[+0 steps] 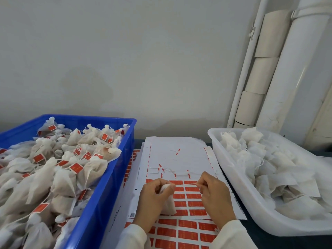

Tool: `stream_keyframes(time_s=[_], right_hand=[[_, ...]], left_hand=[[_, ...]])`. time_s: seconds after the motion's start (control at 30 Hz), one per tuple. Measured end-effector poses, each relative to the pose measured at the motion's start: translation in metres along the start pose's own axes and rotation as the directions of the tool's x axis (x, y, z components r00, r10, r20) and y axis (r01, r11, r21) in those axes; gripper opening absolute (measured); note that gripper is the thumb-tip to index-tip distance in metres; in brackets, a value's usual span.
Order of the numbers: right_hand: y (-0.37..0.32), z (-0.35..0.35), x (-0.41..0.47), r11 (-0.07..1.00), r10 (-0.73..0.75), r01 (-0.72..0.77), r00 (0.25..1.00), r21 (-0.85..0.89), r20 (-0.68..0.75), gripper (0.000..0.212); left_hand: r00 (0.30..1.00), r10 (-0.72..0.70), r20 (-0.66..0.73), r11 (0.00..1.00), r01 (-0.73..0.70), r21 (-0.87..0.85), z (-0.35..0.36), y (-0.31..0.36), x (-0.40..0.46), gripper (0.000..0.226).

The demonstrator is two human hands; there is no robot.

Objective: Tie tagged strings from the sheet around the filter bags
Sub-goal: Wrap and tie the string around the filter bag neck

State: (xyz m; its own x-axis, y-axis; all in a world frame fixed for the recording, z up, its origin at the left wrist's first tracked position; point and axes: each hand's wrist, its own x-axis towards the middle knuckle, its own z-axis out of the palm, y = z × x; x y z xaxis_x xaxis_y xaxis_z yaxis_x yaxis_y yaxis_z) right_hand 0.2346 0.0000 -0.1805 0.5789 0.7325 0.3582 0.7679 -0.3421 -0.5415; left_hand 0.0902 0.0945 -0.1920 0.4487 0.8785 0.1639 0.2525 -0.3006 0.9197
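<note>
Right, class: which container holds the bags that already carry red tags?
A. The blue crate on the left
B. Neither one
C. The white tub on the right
A: the blue crate holds bags with red tags; those in the white tub show none.

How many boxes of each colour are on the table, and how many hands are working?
Blue crate: 1
White tub: 1
Hands: 2, the left hand and the right hand
Total: 4
</note>
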Motion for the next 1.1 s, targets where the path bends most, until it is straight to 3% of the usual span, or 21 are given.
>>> stream_keyframes(time_s=[0.33,0.43,0.5,0.57,0.6,0.67,0.73,0.8,0.87,0.97,1.1], right_hand=[[0.004,0.002,0.001,1.000,0.008,-0.008,1.000,-0.024,-0.001,0.012],[0.000,0.006,-0.003,0.997,-0.040,0.043,0.998,-0.060,0.049,0.012],[-0.006,0.011,-0.006,0.987,-0.130,0.136,0.989,-0.086,0.078,0.013],[-0.012,0.017,-0.008,0.962,-0.244,0.253,0.965,-0.104,0.093,0.011],[-0.016,0.018,-0.010,0.945,-0.295,0.306,0.950,-0.114,0.103,0.010],[-0.023,0.017,-0.012,0.897,-0.391,0.411,0.909,-0.163,0.144,0.006],[-0.026,0.013,-0.015,0.834,-0.501,0.523,0.851,-0.176,0.158,0.018],[-0.027,0.009,-0.016,0.755,-0.617,0.635,0.772,-0.162,0.150,0.027],[-0.027,0.005,-0.017,0.716,-0.678,0.693,0.720,-0.089,0.151,0.021],[-0.027,0.002,-0.018,0.753,-0.657,0.658,0.750,0.023,0.077,0.010],[-0.025,0.005,-0.018,0.855,-0.477,0.451,0.878,0.255,0.046,0.013]], left_hand=[[0.985,-0.070,0.160,0.995,0.058,0.076,0.002,-0.005,-0.002,0.018],[0.974,-0.197,0.114,0.976,0.206,-0.075,-0.004,0.004,0.001,0.024],[0.941,-0.298,0.162,0.899,0.333,-0.285,-0.005,0.010,0.004,0.028],[0.936,-0.244,0.255,0.811,0.341,-0.476,-0.008,0.011,0.003,0.030],[0.946,-0.192,0.262,0.813,0.303,-0.497,-0.010,0.011,0.001,0.029],[0.972,-0.113,0.207,0.865,0.199,-0.461,-0.011,0.008,-0.002,0.024],[0.991,-0.062,0.119,0.927,0.102,-0.361,-0.010,0.008,-0.003,0.019],[0.996,-0.035,0.082,0.978,0.051,-0.201,-0.006,0.011,-0.005,0.012],[0.996,0.010,0.087,1.000,-0.009,-0.009,-0.003,0.008,-0.008,0.015],[0.984,0.035,0.176,0.996,-0.049,0.076,0.000,-0.001,-0.009,0.013],[0.939,0.047,0.342,0.987,-0.097,0.131,-0.001,-0.001,-0.011,0.018]])
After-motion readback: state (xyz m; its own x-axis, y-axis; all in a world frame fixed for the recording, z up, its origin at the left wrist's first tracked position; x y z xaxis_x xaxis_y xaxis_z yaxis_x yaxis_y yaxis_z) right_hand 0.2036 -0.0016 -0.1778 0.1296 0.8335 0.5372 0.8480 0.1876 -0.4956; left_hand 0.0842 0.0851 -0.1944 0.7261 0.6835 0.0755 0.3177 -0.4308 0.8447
